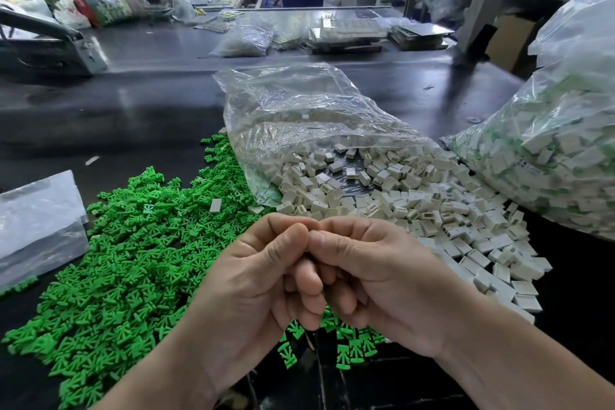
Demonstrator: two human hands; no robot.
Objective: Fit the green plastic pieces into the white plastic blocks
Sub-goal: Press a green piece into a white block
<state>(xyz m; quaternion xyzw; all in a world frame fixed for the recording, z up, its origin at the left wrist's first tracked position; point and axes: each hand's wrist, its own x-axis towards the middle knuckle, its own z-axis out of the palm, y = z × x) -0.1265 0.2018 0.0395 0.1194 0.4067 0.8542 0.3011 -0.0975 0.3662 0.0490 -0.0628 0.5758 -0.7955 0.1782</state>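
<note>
A wide heap of green plastic pieces covers the black table at the left and runs under my hands. White plastic blocks spill from an open clear bag toward the right. My left hand and my right hand are pressed together above the heap, fingers curled and fingertips meeting. Whatever they pinch is hidden by the fingers.
A large clear bag of white blocks with green parts lies at the right edge. A flat clear bag rests at the left. Trays, more bags and a metal frame stand at the back of the table.
</note>
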